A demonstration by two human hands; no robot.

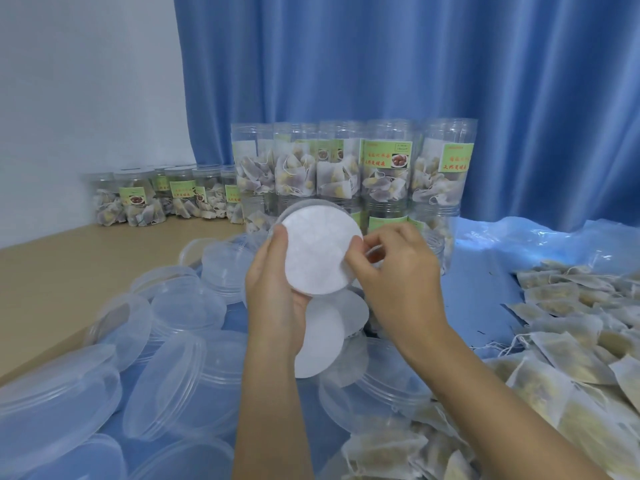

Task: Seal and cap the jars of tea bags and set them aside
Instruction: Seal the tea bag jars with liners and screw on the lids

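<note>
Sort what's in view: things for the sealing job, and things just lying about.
For the job: white seal disc gripped by left hand, pinched by right hand; spare discs; clear lids; stacked jars.
Lying about: loose tea bags; blue curtain.

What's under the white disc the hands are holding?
A clear lid rims the white disc in the left hand; the right hand pinches the disc. More discs lie lower; the lid's inside is hidden.
</note>
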